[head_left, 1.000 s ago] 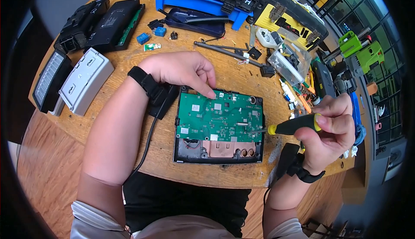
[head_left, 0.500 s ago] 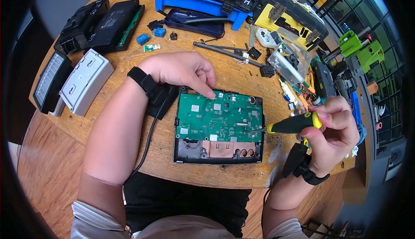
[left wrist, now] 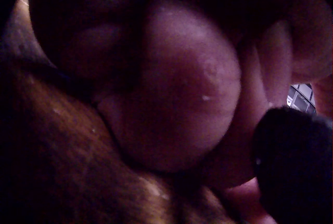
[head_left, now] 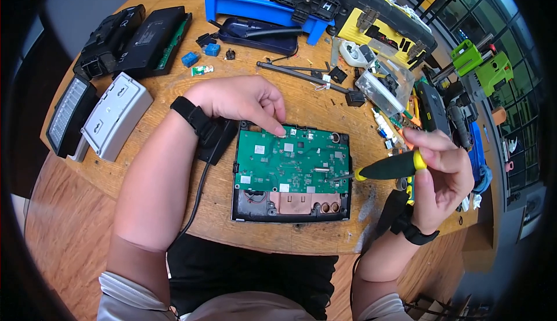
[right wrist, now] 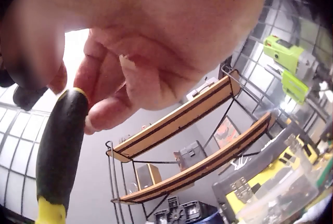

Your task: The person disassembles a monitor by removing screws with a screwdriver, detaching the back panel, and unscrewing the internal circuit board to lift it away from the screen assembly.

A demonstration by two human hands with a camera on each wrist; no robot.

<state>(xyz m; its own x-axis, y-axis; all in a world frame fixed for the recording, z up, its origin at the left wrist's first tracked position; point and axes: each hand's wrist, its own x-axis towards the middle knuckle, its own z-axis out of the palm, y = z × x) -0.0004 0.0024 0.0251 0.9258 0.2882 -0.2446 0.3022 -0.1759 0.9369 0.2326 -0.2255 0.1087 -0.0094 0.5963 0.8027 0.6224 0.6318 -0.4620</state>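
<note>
A green circuit board (head_left: 272, 158) sits in a black casing (head_left: 249, 211) in front of the person. The thumb of the left hand (head_left: 243, 102) touches the board's far edge, its other fingers loosely bent above the table. In the dark left wrist view, bent fingers (left wrist: 182, 89) show close up over the wood. With thumb and fingers the right hand (head_left: 444, 176) pinches the butt end of a black-and-yellow screwdriver (head_left: 389, 168). The screwdriver's shaft points left, and its tip meets the right part of the board. The right wrist view shows the handle (right wrist: 61, 151) below the fingers.
White (head_left: 116, 115) and black housings (head_left: 152, 40) stand at the left. Behind are a blue tray (head_left: 249, 8) and a black-and-yellow toolbox (head_left: 383, 25). A clear plastic box (head_left: 386, 86) and loose tools lie at the right. A cable (head_left: 197, 205) runs from the left wrist.
The right hand's fingers have shifted round the screwdriver's butt end, with the index finger now straighter. The screwdriver tip stays at the same part of the board. The left thumb keeps its place.
</note>
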